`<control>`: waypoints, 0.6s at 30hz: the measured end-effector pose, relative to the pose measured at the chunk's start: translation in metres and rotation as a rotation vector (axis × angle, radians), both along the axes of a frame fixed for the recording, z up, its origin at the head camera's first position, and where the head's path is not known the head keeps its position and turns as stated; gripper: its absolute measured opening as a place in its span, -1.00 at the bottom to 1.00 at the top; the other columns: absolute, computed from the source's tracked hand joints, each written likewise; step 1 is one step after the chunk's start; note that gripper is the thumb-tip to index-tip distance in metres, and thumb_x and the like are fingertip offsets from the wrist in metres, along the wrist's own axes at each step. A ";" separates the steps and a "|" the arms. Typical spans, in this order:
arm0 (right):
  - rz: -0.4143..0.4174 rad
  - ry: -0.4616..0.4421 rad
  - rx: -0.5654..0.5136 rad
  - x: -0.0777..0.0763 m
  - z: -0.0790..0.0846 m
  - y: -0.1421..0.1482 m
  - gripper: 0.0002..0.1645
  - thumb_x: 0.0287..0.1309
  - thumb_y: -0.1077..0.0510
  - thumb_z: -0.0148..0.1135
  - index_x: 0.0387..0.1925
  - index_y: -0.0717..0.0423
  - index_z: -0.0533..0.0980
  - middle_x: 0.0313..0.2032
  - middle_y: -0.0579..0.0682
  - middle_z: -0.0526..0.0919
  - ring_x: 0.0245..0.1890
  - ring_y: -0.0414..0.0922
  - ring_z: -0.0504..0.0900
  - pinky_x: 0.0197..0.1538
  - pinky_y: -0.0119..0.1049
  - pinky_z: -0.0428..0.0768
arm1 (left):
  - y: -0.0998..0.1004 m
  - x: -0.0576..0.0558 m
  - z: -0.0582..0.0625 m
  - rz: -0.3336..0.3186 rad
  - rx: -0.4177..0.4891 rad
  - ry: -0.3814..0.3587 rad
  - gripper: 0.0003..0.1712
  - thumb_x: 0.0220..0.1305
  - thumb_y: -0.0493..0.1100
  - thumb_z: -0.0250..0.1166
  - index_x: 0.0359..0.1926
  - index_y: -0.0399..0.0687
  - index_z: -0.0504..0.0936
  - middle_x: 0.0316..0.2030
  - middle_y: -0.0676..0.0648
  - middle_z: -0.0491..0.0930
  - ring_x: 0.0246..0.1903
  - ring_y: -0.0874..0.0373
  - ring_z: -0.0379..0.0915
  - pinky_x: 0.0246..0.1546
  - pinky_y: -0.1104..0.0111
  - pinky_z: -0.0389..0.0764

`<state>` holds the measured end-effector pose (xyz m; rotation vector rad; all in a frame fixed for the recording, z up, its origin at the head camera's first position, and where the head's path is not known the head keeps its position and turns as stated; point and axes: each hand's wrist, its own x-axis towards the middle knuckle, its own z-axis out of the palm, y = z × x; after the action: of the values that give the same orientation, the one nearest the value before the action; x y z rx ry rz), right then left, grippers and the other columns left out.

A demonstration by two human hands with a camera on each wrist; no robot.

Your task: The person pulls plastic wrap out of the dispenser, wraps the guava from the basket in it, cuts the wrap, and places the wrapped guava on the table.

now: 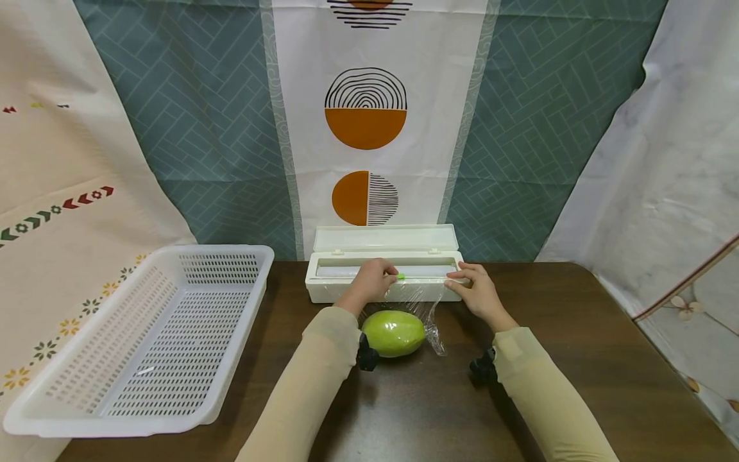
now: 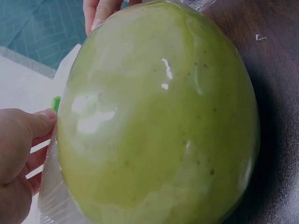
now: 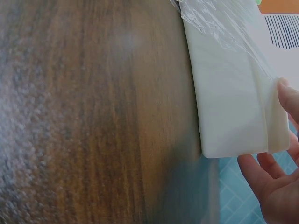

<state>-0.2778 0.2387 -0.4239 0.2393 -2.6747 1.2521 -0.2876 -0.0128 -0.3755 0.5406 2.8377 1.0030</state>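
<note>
the green slider (image 1: 401, 276) is pinched between the thumb and curled fingers of the left hand (image 1: 372, 281); the right end of the white wrap box (image 1: 323, 293) is gripped by the right hand (image 1: 478, 292), its fingers partly bent. clear film (image 1: 434, 330) is stretched from the box to the green fruit (image 1: 394, 333), which is rested on the table (image 1: 548, 359) just in front. for a clean cut, seemingly the step in hand, the box is best kept steady, the film taut, the slider run evenly across. no brand, label or writing can be read.
</note>
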 end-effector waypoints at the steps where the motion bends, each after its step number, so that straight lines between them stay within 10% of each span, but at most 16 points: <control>1: 0.001 0.000 0.001 0.000 0.000 0.000 -0.60 0.16 0.08 0.29 -0.06 0.30 0.59 0.26 0.25 0.30 0.29 0.22 0.24 0.29 0.13 0.25 | 0.000 0.000 0.000 0.000 0.000 0.002 -0.76 0.35 -0.23 0.13 -0.06 -0.21 0.63 -0.09 -0.15 0.63 -0.27 0.11 0.51 -0.19 0.31 0.57; 18: -0.003 -0.016 0.001 0.001 0.000 0.000 -0.59 0.15 0.08 0.29 -0.06 0.30 0.60 0.27 0.25 0.30 0.29 0.22 0.23 0.29 0.13 0.26 | -0.003 0.001 -0.001 0.007 0.008 -0.013 -0.74 0.37 -0.21 0.12 -0.02 -0.20 0.62 -0.05 -0.15 0.61 -0.22 0.10 0.51 -0.15 0.28 0.57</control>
<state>-0.2764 0.2390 -0.4234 0.2264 -2.6887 1.2573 -0.2864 -0.0159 -0.3764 0.5225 2.8277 1.0151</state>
